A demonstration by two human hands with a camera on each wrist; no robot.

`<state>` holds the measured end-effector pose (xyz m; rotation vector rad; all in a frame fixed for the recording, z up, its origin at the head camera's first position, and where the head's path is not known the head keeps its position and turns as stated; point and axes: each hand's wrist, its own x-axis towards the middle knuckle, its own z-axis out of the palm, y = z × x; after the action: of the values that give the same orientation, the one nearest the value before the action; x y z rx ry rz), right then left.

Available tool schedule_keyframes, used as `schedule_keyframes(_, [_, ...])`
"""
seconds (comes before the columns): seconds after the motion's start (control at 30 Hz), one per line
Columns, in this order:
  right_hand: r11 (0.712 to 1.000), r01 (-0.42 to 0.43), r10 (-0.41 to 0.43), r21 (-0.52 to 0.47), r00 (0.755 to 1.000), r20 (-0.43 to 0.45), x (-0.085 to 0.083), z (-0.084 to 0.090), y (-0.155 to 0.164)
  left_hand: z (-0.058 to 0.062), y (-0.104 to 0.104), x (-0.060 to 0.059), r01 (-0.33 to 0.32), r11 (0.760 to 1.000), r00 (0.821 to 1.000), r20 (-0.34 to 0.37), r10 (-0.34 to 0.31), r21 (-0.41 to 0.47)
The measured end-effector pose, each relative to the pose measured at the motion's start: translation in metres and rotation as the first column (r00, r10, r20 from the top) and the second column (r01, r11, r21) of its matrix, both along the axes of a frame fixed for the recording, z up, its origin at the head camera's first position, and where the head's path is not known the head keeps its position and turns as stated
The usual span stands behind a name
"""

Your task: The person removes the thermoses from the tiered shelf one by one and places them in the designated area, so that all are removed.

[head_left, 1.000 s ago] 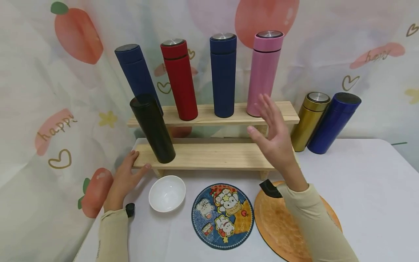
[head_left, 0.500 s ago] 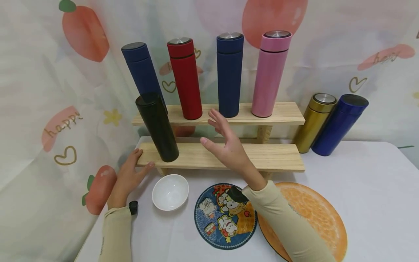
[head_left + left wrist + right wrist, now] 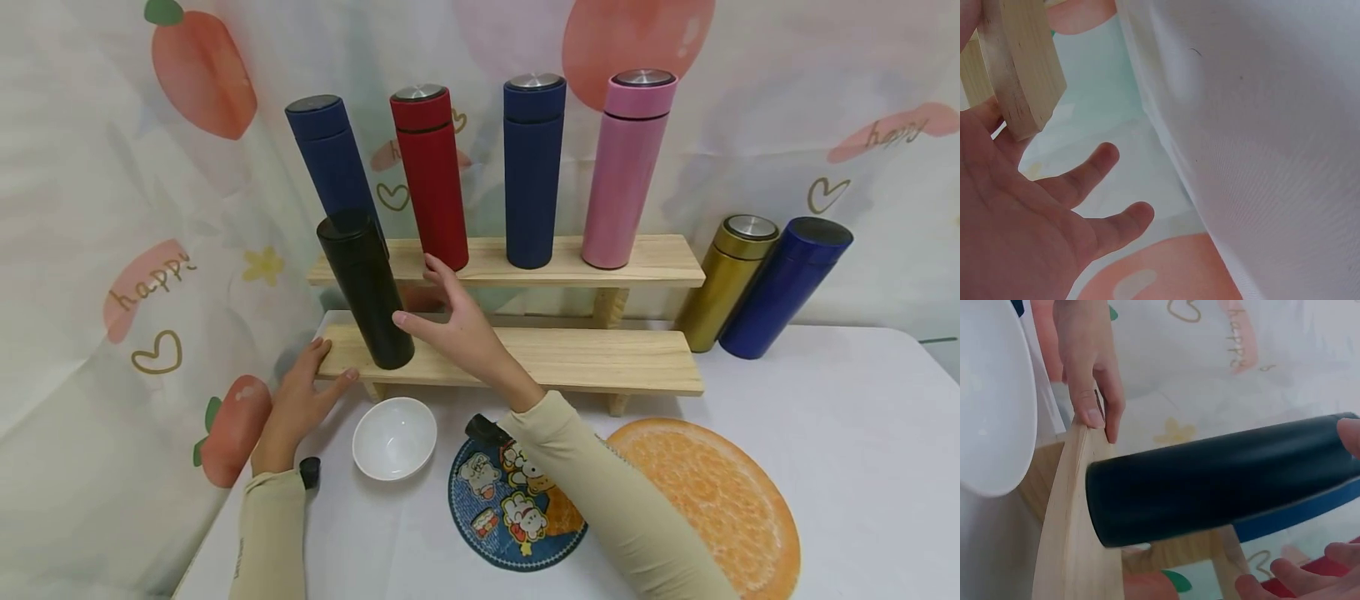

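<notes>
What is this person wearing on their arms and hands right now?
Both arms wear long, plain beige sleeves reaching the wrists. The left hand and right hand are bare: no gloves. A small black device sits at each wrist. The left sleeve carries small dark lettering, too small to read.

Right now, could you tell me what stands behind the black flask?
Directly behind the black flask, on the upper shelf, stands a dark blue flask. Its base is hidden.

Open lower shelf [image 3: 570, 358] right of the black flask [image 3: 365, 288]; red flask [image 3: 431, 175] close above, white bowl [image 3: 394, 437] just below, left hand [image 3: 300, 404] blocking the shelf's left end.
</notes>
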<state>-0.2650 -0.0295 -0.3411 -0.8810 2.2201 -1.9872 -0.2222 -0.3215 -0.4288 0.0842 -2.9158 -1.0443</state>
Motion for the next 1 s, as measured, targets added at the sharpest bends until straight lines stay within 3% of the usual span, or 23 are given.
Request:
schedule_keyframes(0.33, [0.999, -0.045, 0.044, 0.008, 0.994, 0.101, -0.016, 0.011, -0.036, 0.004, 0.001, -0.001, 0.001, 1.0, 1.0, 0.002, -0.001, 0.002])
schedule_keyframes(0.53, [0.998, -0.058, 0.055, 0.021, 0.99, 0.13, -0.017, 0.018, -0.05, 0.004, 0.002, 0.001, 0.006, 1.0, 1.0, 0.001, -0.006, 0.01])
schedule_keyframes(0.8, [0.999, 0.023, -0.028, 0.049, 0.994, 0.11, -0.016, 0.018, -0.056, 0.002, 0.002, 0.001, 0.007, 1.0, 1.0, 0.001, -0.007, 0.006])
schedule_keyframes(1.0, [1.0, 0.021, -0.022, 0.006, 0.996, 0.083, -0.013, 0.015, -0.053, 0.003, 0.001, 0.002, 0.004, 1.0, 1.0, 0.008, -0.004, 0.002])
